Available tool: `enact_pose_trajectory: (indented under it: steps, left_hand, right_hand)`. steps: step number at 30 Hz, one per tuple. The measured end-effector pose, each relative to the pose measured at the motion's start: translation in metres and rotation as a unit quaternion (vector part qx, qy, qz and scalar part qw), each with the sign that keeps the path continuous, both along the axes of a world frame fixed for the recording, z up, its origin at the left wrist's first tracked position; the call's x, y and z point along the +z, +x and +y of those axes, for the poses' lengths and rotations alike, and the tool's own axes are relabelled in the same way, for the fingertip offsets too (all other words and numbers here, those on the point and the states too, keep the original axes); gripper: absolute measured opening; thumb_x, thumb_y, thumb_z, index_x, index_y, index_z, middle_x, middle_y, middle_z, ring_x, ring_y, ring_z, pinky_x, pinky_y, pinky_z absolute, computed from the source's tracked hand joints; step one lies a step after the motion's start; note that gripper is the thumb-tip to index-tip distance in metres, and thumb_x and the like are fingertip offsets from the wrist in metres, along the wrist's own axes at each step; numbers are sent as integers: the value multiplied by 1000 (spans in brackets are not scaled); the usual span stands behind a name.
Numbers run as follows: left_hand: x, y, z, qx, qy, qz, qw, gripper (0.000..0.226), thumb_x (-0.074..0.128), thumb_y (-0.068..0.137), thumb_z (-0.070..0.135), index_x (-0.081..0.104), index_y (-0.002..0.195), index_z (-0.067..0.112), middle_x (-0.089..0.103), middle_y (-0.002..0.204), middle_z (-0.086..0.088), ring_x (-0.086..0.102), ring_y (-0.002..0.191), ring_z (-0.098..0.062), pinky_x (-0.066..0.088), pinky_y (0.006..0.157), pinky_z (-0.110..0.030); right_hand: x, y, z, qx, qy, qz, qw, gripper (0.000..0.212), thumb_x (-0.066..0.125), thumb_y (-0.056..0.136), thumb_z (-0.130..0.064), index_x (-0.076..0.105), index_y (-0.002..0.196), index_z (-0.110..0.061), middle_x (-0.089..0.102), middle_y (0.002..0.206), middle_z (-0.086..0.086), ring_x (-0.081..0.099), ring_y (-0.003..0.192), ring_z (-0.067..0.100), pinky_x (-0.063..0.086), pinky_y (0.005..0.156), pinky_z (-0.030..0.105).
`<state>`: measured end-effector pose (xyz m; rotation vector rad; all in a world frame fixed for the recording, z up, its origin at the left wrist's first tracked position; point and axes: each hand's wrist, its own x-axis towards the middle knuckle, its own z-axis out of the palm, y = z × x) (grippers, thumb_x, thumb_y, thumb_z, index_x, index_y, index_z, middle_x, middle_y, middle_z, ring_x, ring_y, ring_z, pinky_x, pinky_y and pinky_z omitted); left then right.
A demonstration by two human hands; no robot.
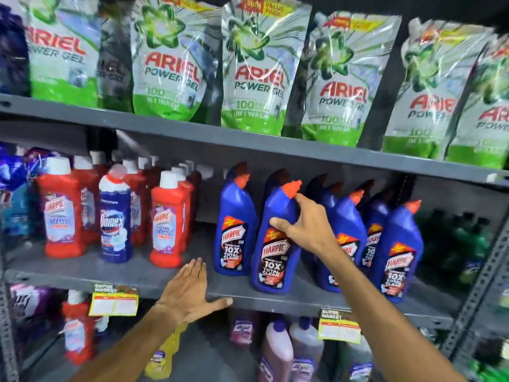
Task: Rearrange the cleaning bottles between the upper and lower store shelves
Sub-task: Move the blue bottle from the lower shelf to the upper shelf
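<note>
My right hand [305, 224] grips the neck of a blue Harpic toilet cleaner bottle [272, 257] with an orange cap, standing slightly tilted at the front of the grey middle shelf [124, 274]. Several more blue Harpic bottles [396, 252] stand around it. My left hand [190, 290] lies flat and open on the shelf's front edge, holding nothing. To the left stand red Harpic bathroom cleaner bottles [168, 224] and a blue-and-white Domex bottle [115, 216]. On the lower shelf are a red bottle [77, 329], a yellow bottle [162, 354] and pinkish bottles [275, 351].
Ariel Power Gel pouches [253, 70] line the upper shelf. Dark green bottles [462, 244] sit at the middle shelf's right end, by a perforated metal upright [476, 293]. Yellow price tags [113, 301] hang from the shelf edge. A bare strip of shelf lies between the red and blue bottles.
</note>
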<state>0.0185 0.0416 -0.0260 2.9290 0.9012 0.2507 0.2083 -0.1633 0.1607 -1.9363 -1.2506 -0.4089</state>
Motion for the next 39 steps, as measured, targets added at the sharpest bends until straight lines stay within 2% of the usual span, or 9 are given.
enact_pose_trajectory:
  steps: [5,8,10,11,14,18,21,26,39]
  left_hand:
    - [-4,1,3,10,6,4,1000,157,2,55,113,6,166,3,6,177,-16,7,164,-26,6,132,-36]
    - [-6,1,1,16,11,6,1000,157,-1,54,113,5,166,3,5,177,-15,6,164,-25,5,133,-36]
    - [-7,1,1,17,16,6,1000,155,-1,55,113,5,166,4,5,177,-14,6,164,-24,5,132,-36]
    - [-8,1,1,17,20,5,1000,155,-1,56,113,5,166,4,6,177,-13,6,164,-24,5,132,-36]
    - [-9,1,2,17,28,8,999,153,-2,57,112,6,167,5,6,177,-13,6,164,-23,4,131,-36]
    - [-11,2,3,21,34,7,999,151,0,59,112,6,167,6,6,178,-12,6,164,-23,4,130,-35]
    - [-13,2,3,22,37,8,999,150,1,61,112,5,167,7,6,178,-11,6,164,-22,4,130,-35]
    - [-14,3,5,21,45,6,999,148,1,62,112,6,167,7,6,178,-11,7,164,-21,3,129,-33]
    - [-9,0,1,17,35,9,999,150,2,61,112,7,166,5,6,177,-12,7,164,-23,7,132,-36]
  right_hand:
    - [-9,34,23,-19,-6,29,999,60,90,77,-42,68,127,-16,79,116,3,71,113,30,48,87,27]
    - [-14,47,29,-22,8,38,999,61,91,77,-42,69,127,-15,79,115,1,73,110,25,40,80,13]
    - [-17,52,31,-23,16,41,999,61,92,76,-45,70,125,-15,80,114,-1,73,106,20,38,78,10]
    - [-20,53,32,-21,23,47,998,63,92,75,-46,70,126,-16,79,116,-2,72,104,15,41,81,11]
    - [-44,54,30,15,57,124,991,78,98,69,-40,62,136,-20,76,121,-6,72,108,9,56,95,27]
    - [-107,61,19,56,80,277,956,88,104,62,-29,55,135,-25,76,123,-5,75,111,14,61,97,40]
    - [-143,69,13,79,44,329,940,88,107,56,-22,58,130,-26,79,120,-5,76,111,16,63,96,40]
    - [-156,75,13,95,38,336,936,86,107,55,-29,62,128,-28,80,115,-9,77,107,13,64,86,29]
    - [-165,69,19,84,71,340,934,75,98,72,-13,58,135,-21,78,122,-3,75,112,14,61,100,43]
